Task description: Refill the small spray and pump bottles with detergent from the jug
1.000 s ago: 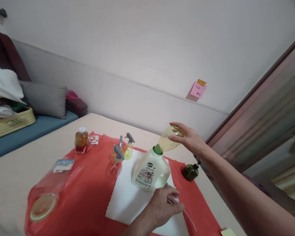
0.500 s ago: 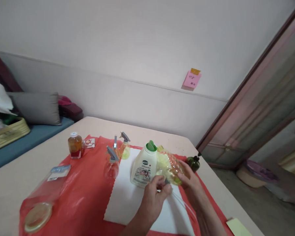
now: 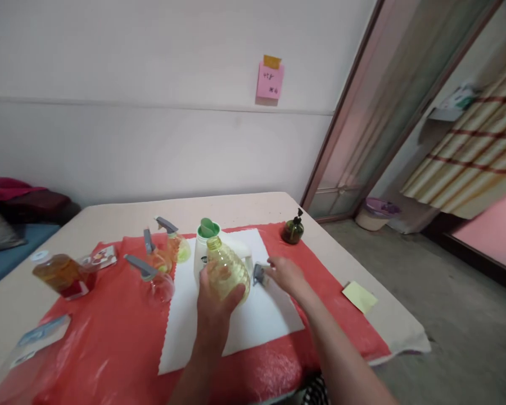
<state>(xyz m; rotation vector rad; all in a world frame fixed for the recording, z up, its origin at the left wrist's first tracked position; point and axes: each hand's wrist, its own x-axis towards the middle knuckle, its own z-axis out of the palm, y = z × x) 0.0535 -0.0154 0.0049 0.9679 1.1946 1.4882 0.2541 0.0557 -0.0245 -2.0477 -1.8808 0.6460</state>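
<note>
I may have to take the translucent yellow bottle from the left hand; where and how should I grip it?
Probably around the ribbed body of the translucent yellow bottle, coming from the right: that flank is bare, while the left hand wraps the left and near sides. The bottle leans leftward, and its narrow neck offers less to hold.

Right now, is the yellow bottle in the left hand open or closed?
Open: the translucent yellow bottle in the left hand shows a bare neck, with nothing fitted on top.
</note>
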